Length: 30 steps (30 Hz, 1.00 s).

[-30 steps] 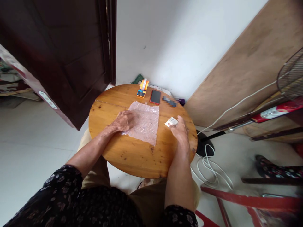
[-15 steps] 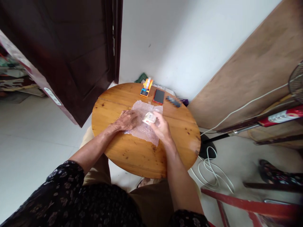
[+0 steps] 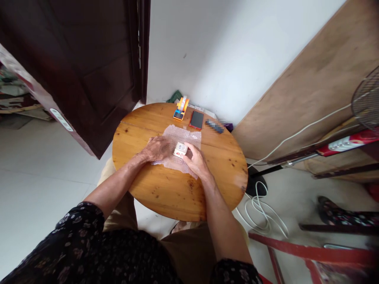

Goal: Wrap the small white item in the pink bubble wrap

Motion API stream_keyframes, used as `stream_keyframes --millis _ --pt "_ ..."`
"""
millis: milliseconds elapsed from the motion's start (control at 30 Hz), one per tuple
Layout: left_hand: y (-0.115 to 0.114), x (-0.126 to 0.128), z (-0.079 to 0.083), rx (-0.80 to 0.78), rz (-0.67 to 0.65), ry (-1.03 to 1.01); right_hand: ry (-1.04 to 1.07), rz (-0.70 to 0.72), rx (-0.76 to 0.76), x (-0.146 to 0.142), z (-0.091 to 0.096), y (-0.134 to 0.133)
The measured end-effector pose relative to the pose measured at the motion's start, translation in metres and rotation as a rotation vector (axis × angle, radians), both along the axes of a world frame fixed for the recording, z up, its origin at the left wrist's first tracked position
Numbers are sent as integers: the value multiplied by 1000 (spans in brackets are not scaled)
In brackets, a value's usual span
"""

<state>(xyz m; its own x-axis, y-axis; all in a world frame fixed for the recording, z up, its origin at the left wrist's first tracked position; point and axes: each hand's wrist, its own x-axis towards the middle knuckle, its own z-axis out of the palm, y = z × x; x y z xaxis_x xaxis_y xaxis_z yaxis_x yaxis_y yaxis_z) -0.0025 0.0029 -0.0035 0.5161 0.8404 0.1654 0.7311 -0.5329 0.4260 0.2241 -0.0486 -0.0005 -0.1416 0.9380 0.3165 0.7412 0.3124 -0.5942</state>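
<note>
A sheet of bubble wrap [image 3: 186, 136] lies in the middle of a round wooden table [image 3: 166, 193]. My left hand [image 3: 157, 148] rests palm down on the sheet's left part, fingers slightly curled. A small white box with a red mark [image 3: 180, 150] sits on the sheet, and my right hand [image 3: 196, 161] grips its near side with fingers and thumb. The two hands almost meet at the box.
At the table's far edge stand an orange tape dispenser [image 3: 180, 109], a red-edged phone [image 3: 196, 119] and a dark small object [image 3: 214, 126]. A dark door [image 3: 85, 75] stands left. A wooden board [image 3: 308, 79], white cable [image 3: 263, 213], fan [image 3: 365, 102] and red frame [image 3: 296, 252] are right.
My right hand picked the small box up from the table's right side and carried it left onto the bubble wrap. My left hand stayed on the sheet.
</note>
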Motion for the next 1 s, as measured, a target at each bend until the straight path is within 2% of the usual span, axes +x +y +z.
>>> stream_keyframes --millis 333,700,867,1000 --pt "-1 0 2 -11 -17 41 153 -39 -109 3 -7 4" --pt "0 -1 -4 15 -22 -9 173 -7 -99 2 -8 5" --pt "0 0 -2 -10 -13 -87 183 37 -129 8 -6 3" --pt "0 -3 7 -80 -27 -249 257 25 -183 15 0 1"
